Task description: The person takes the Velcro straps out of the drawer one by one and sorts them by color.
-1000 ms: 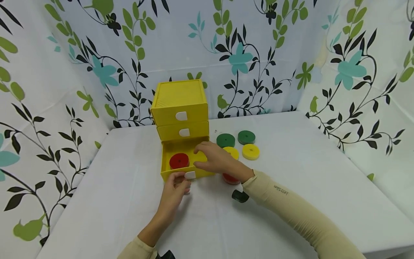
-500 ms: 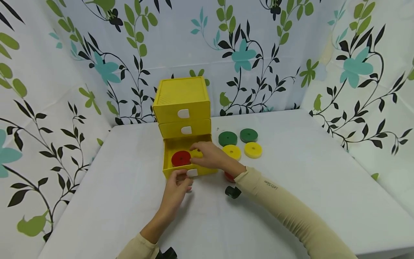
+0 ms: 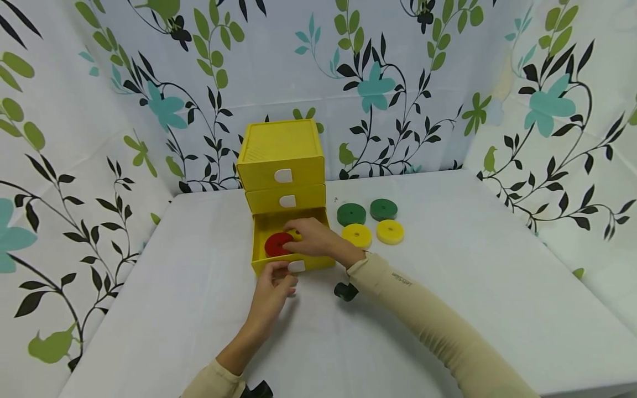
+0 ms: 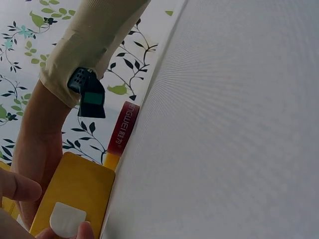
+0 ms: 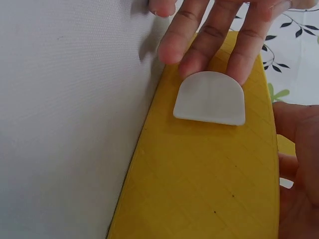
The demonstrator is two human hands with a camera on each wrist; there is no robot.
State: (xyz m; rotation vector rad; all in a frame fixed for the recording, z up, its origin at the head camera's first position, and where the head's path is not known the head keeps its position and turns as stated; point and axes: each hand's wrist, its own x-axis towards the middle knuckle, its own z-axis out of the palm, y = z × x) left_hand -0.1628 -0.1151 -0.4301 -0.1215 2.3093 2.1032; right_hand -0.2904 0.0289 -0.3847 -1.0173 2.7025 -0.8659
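Observation:
A yellow cabinet (image 3: pixel 281 141) stands at the back with its bottom drawer (image 3: pixel 262 267) pulled out. Inside that drawer lie a red tape roll (image 3: pixel 276 245) and, partly covered, something round and yellow (image 3: pixel 296 234). My right hand (image 3: pixel 312 239) reaches over the drawer, its thumb and forefinger bent apart at the red roll's right side. With extended fingers, my left hand (image 3: pixel 270 294) touches the drawer front beside the white tab (image 3: pixel 296 266). Up close in the right wrist view, left fingertips meet the tab's (image 5: pixel 209 97) rounded edge.
Right of the cabinet are two green rolls (image 3: pixel 351 214) and two yellow rolls (image 3: pixel 356 236). A red roll (image 4: pixel 123 130) with lettering on its side shows beyond the drawer in the left wrist view. A white cloth covers the table (image 3: pixel 448 265); patterned curtains hang behind.
My right hand has moved left inside the drawer, from beside the red roll to its right edge. The left hand stays at the drawer front.

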